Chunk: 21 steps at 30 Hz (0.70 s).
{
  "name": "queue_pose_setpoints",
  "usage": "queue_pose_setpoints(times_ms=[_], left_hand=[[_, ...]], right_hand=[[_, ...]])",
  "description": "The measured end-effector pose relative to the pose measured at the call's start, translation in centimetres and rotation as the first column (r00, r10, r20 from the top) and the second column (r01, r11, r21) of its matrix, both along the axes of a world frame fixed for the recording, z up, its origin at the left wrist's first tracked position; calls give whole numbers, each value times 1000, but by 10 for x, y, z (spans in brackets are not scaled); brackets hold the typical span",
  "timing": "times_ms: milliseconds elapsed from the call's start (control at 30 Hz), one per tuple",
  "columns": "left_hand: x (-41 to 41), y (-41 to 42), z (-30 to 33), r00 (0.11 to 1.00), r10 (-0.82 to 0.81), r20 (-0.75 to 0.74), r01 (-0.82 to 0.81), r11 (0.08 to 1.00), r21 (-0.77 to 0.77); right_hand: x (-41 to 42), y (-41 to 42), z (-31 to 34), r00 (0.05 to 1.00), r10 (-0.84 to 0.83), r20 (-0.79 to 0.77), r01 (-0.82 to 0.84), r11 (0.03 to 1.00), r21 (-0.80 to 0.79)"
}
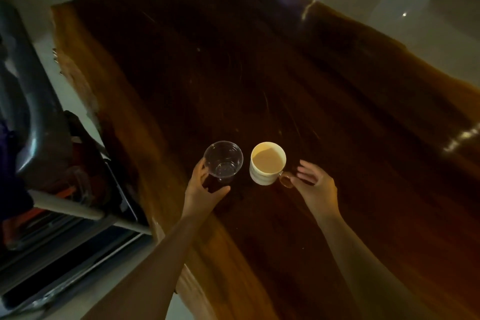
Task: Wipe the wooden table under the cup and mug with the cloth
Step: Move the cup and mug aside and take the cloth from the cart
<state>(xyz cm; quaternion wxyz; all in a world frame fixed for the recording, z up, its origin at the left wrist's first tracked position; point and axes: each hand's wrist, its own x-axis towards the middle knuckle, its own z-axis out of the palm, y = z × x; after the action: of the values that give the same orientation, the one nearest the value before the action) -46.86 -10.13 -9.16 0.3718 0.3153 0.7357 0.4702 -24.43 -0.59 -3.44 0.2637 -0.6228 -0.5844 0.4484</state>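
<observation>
The clear plastic cup (223, 161) and the white mug (267, 163) stand side by side, close but apart, on the near part of the wooden table (259, 73), a little left of its middle; the cup seems to hold only a little liquid at the bottom, the mug is filled fairly high with a pale milky drink, its handle (285, 180) turned to the near right. The left hand (205, 187) is curved round the cup's lower wall, fingers on the left side and thumb across the near side, so it looks like a hold, though I cannot tell how firm; the right hand (315, 184) is at the mug's handle, thumb and forefinger seeming to pinch it while the other fingers (307, 167) fan out loose above the wood.

As for progress, I would say the job is barely begun; both vessels look to be resting on the board, so the patch beneath them is covered and unwiped; no cloth shows anywhere in view. What remains, to my eye, is nearly everything: lift or shift cup and mug aside, fetch the cloth, rub the spot, set them back; the full mug wants a level carry or it will slop.

Beyond, the dark slab runs far and right, bare and faintly scratched; grey furniture (39, 138) crowds the left edge; pale floor (428, 34) lies beyond.
</observation>
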Motion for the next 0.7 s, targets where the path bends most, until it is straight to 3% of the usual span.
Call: queue_pose_setpoints(times_ms=[167, 367, 533, 700], left_hand=[[12, -29, 40, 999, 45, -11, -45, 999, -8], [11, -93, 104, 991, 80, -106, -71, 993, 90], [-40, -151, 154, 927, 117, -357, -70, 988, 140], [-128, -193, 182, 765, 218, -606, -134, 974, 182]], right_hand=[[8, -28, 37, 997, 33, -67, -30, 999, 46], [-31, -73, 85, 946, 271, -180, -250, 960, 130], [-108, -115, 119, 866, 487, -115, -442, 852, 280], [-206, -147, 143, 735, 675, 74, -632, 640, 436]])
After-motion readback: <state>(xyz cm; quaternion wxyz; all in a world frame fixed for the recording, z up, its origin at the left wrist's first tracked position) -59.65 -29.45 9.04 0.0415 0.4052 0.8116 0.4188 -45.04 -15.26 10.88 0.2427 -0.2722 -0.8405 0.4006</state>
